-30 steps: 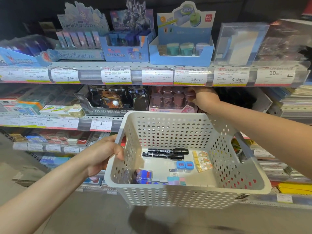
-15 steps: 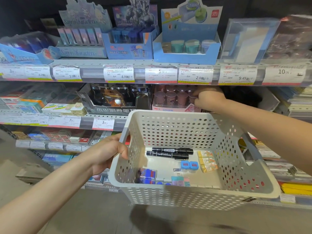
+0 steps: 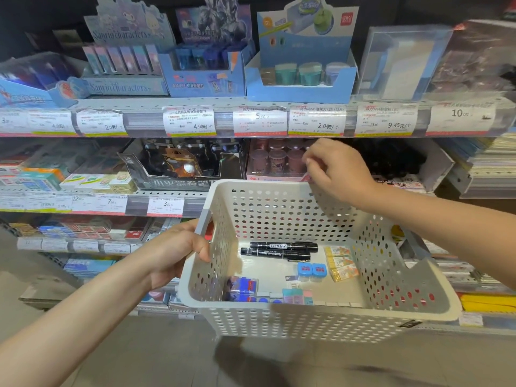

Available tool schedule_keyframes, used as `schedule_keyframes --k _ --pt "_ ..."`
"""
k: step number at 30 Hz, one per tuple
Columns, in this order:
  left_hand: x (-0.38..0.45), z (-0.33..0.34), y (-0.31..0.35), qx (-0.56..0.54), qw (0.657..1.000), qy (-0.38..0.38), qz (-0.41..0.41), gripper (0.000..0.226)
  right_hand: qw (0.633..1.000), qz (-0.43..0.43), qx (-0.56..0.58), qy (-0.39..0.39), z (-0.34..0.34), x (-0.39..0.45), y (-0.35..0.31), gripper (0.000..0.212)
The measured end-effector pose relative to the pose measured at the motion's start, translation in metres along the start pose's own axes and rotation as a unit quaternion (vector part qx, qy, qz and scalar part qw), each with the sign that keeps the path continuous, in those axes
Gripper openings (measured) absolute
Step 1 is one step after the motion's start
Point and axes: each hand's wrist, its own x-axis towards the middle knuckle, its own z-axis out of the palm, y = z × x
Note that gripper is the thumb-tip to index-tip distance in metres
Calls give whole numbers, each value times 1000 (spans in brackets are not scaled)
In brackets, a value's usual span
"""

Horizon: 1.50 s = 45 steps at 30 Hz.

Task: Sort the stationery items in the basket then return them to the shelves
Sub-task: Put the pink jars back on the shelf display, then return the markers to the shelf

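My left hand [image 3: 178, 252] grips the left rim of a white perforated basket [image 3: 391, 303] held in front of the shelves. Inside lie two black markers [image 3: 279, 250], two small blue sharpeners [image 3: 311, 270], yellow eraser packs [image 3: 342, 263], blue-and-red boxes [image 3: 241, 286] and pastel erasers [image 3: 296, 296]. My right hand [image 3: 335, 171] hovers above the basket's far rim, in front of a pink display box of round sharpeners [image 3: 275, 162] on the middle shelf. Its fingers are loosely curled and apart, with nothing seen in them.
The top shelf [image 3: 251, 101] carries blue display boxes, one with teal round sharpeners [image 3: 300, 74], behind a strip of price tags [image 3: 190, 121]. A dark sharpener box [image 3: 181, 166] stands left of the pink one. Eraser packs and notebooks fill the lower and right shelves.
My right hand has drawn back out of the pink sharpener box on the middle shelf and now hangs over the basket's far rim. The left hand keeps its grip on the basket.
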Motion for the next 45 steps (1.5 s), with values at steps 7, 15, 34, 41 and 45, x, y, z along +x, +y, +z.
schedule_keyframes --k 7,15,34,41,45 --pt "1 0 -2 -3 1000 -5 -3 60 956 -104 -35 -272 16 -25 -45 16" --pt "2 1 -5 -9 1000 -7 1 62 838 -105 -221 -488 81 -38 -54 10" --pt "-3 0 -4 -7 1000 -11 1 61 825 -156 -266 -474 112 -50 -63 20" --pt "-5 0 -3 -6 1000 -9 4 61 831 -159 -266 -463 113 -48 -66 28" --pt "-4 -1 -2 -9 1000 -6 4 62 829 -164 -286 -452 113 -43 -68 24"
